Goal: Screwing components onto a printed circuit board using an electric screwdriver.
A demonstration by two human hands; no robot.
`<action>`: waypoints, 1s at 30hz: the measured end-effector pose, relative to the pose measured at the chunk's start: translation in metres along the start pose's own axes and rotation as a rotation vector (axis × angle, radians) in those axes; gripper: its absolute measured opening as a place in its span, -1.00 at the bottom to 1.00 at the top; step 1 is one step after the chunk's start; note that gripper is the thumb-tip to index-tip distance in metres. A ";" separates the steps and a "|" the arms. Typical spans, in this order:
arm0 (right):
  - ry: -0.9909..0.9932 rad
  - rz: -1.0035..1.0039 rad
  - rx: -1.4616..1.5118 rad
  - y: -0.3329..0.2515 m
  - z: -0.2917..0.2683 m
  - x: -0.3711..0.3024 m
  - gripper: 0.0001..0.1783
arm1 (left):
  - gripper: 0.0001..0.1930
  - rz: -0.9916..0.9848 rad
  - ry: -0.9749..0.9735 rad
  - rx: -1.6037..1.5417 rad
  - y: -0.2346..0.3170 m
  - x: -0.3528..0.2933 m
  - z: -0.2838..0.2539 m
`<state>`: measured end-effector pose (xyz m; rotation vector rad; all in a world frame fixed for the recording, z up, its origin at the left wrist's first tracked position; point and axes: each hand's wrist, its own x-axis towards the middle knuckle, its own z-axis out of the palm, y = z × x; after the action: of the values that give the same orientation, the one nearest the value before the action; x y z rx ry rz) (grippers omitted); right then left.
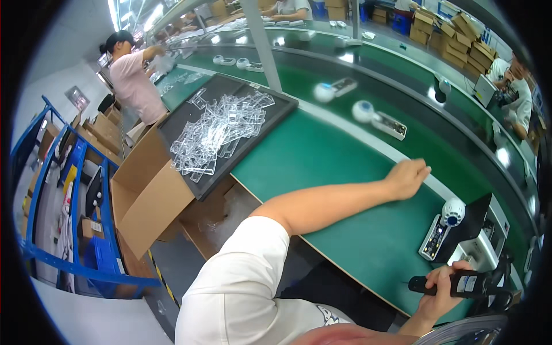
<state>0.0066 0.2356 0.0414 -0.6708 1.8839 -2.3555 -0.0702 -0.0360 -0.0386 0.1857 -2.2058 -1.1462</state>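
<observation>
My left hand [407, 179] is stretched out over the pale rail at the conveyor's near edge. Its fingers are curled, and whatever they may hold is hidden. At the lower right, my right hand [441, 289] is wrapped around a black electric screwdriver [467, 284], its thin tip pointing left. Just beyond it, a white device with a ball-shaped head [452, 211] and an open base showing a circuit board [432, 238] leans by a black panel. Another such device [388, 125] lies on the belt beyond my left hand, and a blurred one [325, 92] is farther left.
A black tray [280, 109] heaped with clear plastic pieces [215, 135] stands left on the green table [356, 230]. Below it is an open cardboard box [155, 207]. A metal post [261, 46] rises behind the tray. A blue rack [86, 270] stands far left. Co-workers stand across the line.
</observation>
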 end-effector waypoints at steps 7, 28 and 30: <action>-0.011 -0.022 0.038 0.004 -0.007 0.008 -0.73 | -0.69 -0.031 -0.318 -0.050 0.009 0.000 -0.014; -0.064 0.018 -0.076 0.002 0.000 0.007 -0.67 | -0.76 0.262 -0.490 0.269 0.007 -0.005 -0.008; -0.055 0.004 -0.059 0.003 -0.003 0.009 -0.66 | -0.77 0.263 -0.476 0.244 0.009 -0.005 -0.009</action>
<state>-0.0038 0.2351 0.0406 -0.7285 1.9361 -2.2626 -0.0594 -0.0341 -0.0302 -0.3012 -2.6853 -0.8334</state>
